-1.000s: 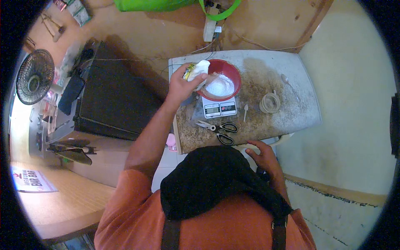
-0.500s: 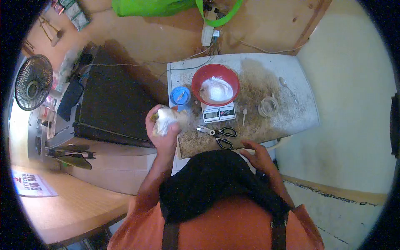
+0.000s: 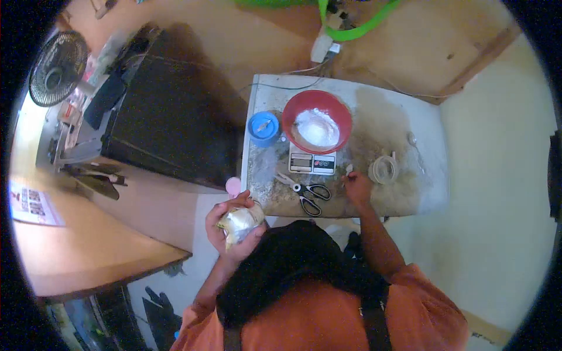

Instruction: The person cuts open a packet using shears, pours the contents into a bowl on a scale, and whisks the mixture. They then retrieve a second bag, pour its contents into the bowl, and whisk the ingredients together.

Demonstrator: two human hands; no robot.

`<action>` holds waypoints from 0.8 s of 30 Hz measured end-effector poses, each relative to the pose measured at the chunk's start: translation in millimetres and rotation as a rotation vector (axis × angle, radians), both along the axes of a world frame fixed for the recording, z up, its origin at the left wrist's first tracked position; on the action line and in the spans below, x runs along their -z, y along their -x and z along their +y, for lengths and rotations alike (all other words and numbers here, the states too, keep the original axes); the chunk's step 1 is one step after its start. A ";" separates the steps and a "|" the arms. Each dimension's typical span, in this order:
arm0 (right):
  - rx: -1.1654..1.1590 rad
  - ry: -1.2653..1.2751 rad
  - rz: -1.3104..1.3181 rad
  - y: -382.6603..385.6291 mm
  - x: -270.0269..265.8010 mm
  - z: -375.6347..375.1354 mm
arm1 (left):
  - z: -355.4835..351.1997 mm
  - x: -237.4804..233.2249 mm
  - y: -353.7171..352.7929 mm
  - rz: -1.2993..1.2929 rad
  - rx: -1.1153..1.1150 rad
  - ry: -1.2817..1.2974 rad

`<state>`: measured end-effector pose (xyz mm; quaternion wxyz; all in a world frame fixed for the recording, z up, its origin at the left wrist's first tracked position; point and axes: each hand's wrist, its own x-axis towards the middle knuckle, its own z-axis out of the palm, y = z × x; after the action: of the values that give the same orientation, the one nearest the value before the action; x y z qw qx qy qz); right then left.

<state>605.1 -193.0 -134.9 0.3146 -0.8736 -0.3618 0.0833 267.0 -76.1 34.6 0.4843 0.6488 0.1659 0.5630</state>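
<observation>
1. White, crumpled plastic packet (image 3: pixel 241 222) sits in the left hand (image 3: pixel 216 228), just off the near-left corner of the pale, stained tabletop (image 3: pixel 413 120); fingers and thumb curl part-closed around its sides, likely to keep the soft body from sagging or spilling.
2. The right hand (image 3: pixel 359 190) is over the near part of the tabletop, fingertips drawn together at a small white plastic spoon (image 3: pixel 349 168); I cannot tell whether they pinch it.
3. A round red plastic bowl (image 3: pixel 339 111) rests on a flat white digital scale (image 3: pixel 312 164), presumably so its load of white powder (image 3: pixel 319 130) can be weighed; the display and buttons face the near edge, where they seem easiest to reach.
4. Black-handled scissors (image 3: pixel 297 188) lie open between scale and near edge.
5. The packet looks glossy and wrinkled, with a greyish patch and yellowish edges; its opening is unclear.
</observation>
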 end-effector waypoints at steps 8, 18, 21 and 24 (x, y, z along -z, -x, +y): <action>0.075 0.180 -0.196 -8.9 29.0 9.7 | -18.7 13.4 46.9 0.054 -0.074 -0.103; 0.171 0.396 -0.251 5.1 23.3 19.1 | -7.5 5.2 144.2 0.175 -0.098 -0.021; 0.173 0.407 -0.204 29.2 -6.8 27.4 | -7.2 12.8 162.8 0.194 -0.112 0.036; 0.236 0.387 -0.125 39.3 -13.2 28.7 | -8.2 13.7 172.5 0.206 -0.113 0.066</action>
<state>565.8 -164.2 -121.6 0.1256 -0.9574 -0.2530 0.0596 94.5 -84.3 20.9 0.4534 0.6764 0.2696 0.5141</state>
